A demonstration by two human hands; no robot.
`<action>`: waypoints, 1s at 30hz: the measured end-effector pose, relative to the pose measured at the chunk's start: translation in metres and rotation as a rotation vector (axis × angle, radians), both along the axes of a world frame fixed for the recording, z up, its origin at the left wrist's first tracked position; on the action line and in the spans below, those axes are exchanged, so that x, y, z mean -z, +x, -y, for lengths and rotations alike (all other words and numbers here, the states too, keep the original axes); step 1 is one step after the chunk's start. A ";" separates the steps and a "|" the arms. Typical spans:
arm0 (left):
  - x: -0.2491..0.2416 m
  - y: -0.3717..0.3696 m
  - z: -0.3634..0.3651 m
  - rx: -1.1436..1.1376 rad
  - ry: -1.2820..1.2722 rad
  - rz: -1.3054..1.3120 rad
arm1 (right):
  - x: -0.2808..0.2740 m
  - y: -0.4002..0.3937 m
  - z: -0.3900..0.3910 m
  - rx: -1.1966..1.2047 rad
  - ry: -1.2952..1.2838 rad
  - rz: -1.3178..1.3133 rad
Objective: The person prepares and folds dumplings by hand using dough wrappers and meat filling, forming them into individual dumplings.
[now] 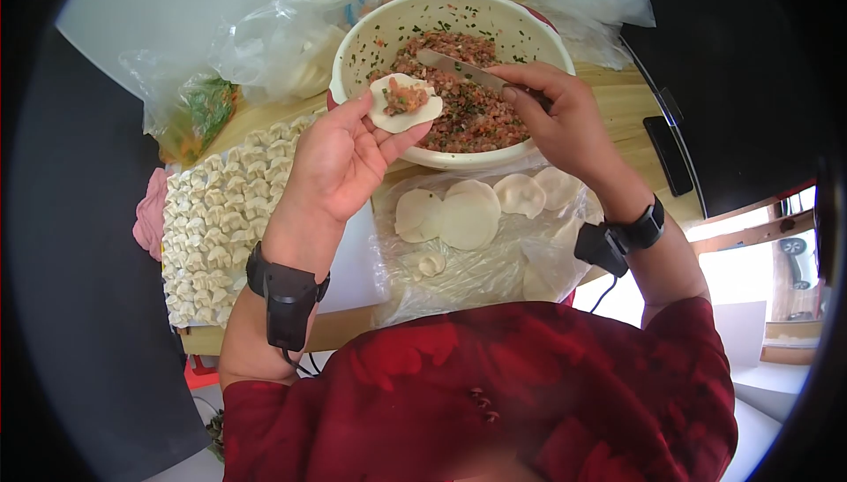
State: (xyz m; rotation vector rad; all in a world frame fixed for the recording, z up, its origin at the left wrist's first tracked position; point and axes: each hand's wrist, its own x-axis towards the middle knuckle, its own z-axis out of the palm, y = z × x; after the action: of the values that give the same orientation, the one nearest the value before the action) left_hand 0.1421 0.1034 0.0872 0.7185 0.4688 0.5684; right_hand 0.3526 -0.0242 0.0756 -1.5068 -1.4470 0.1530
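Note:
My left hand (342, 160) is raised palm up at the near left rim of a large cream bowl (459, 161). Its fingers and thumb grip a round dumpling wrapper (427, 115) with a lump of filling (404, 97) in its middle. My right hand (565, 116) is wrapped around the dark handle of a knife (460, 68). The blade points left over the bowl, level with the wrapper but apart from it. Minced meat with chopped greens (481, 116) lies in the bowl, and bits cling to its inner wall.
Flat dough wrappers (470, 215) and a small dough piece (430, 264) lie on clear plastic in front of the bowl. Rows of folded dumplings (212, 217) cover the left side. Plastic bags (278, 49) stand behind. A dark phone-like slab (668, 155) lies at right.

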 end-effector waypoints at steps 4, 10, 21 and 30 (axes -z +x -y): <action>-0.002 0.003 0.003 -0.016 0.022 0.016 | -0.007 -0.010 0.008 -0.137 0.009 -0.210; 0.001 0.002 0.004 0.036 0.051 0.027 | -0.006 -0.011 0.009 -0.218 -0.137 -0.237; 0.007 0.003 0.003 -0.065 0.036 0.019 | -0.004 -0.013 0.008 -0.180 -0.020 -0.364; 0.005 0.002 0.005 -0.036 0.020 0.008 | 0.001 -0.015 0.005 -0.132 0.044 -0.278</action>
State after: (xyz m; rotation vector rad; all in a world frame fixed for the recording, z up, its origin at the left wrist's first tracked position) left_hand 0.1440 0.0989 0.0824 0.7279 0.4698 0.6098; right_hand 0.3379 -0.0297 0.0749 -1.2979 -1.3152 0.3927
